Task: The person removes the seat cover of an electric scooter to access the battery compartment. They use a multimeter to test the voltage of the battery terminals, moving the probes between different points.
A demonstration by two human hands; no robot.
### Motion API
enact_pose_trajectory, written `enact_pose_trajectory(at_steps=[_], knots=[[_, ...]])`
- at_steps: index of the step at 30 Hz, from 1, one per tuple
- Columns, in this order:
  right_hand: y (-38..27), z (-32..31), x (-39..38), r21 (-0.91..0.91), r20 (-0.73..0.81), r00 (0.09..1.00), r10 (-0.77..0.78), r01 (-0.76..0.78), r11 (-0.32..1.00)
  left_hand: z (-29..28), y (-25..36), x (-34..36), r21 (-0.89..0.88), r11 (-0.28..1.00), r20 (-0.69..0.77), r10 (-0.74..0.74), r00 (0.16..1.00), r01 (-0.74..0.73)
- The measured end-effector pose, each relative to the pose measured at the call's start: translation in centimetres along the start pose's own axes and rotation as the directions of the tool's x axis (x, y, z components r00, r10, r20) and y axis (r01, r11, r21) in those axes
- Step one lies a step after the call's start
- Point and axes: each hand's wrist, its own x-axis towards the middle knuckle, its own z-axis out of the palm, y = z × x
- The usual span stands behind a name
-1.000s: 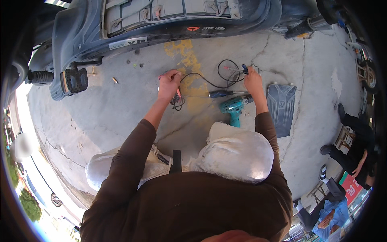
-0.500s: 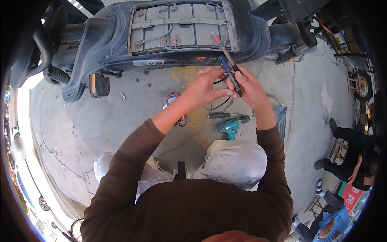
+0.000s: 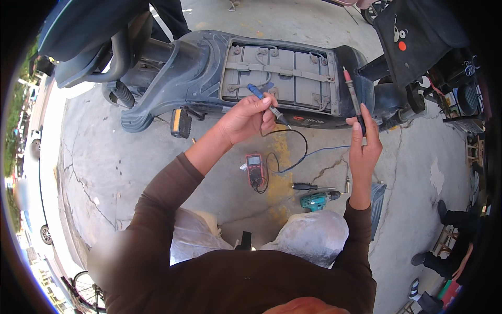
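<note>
My left hand [image 3: 247, 119] pinches a test probe with a blue end [image 3: 254, 91]; its thin metal tip points down to the right, above the floor in front of the scooter. A second test probe, grey with a red end [image 3: 348, 77], stands nearly upright in the fingers of my right hand [image 3: 364, 149]. This one is beside the right edge of the open battery bay. Grey batteries [image 3: 306, 86] under a strap fill that bay in the dark electric scooter [image 3: 201, 78]. Black and blue leads run toward a red multimeter [image 3: 254, 168] on the concrete.
In front of my knees lie a teal cordless drill [image 3: 314, 201], a black-handled screwdriver [image 3: 306, 186] and a thin metal rod tool [image 3: 348, 180]. A dark panel [image 3: 377, 201] lies at their right. The scooter's pedal [image 3: 181, 123] sticks out toward me. People sit at the far right.
My hands were together with both probes between them; now they are apart, one probe in each. The left moved left, the right moved right. My view has shifted, showing more of the scooter and multimeter.
</note>
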Motion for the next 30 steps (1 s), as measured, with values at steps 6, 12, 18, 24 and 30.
enact_pose_trajectory(at_steps=[6,12,18,24,30], knots=[[1.0,-4.3,1.2,0.877,-0.091,0.913,0.397,-0.115,0.466,-1.9,1.8,0.1,-0.203,0.931,-0.174,0.270,0.947,-0.302],[-1.6,-6.3,1.3,0.897,-0.130,0.970,0.206,0.027,0.440,-2.2,2.0,0.3,-0.209,0.905,-0.346,0.285,0.894,-0.370],[-1.3,-7.0,1.2,0.260,-0.341,0.925,-0.170,0.266,0.928,-3.3,2.0,0.6,-0.016,0.914,-0.299,0.383,0.874,-0.406],[-0.3,-5.6,2.0,0.042,-0.386,0.846,-0.367,0.414,0.909,-1.5,4.0,-0.3,-0.053,0.857,-0.258,0.484,0.836,-0.512],[-0.6,-6.3,1.1,0.647,-0.335,0.929,-0.160,0.350,0.678,2.8,9.1,-1.4,-0.553,0.718,0.077,0.548,0.833,-0.422]])
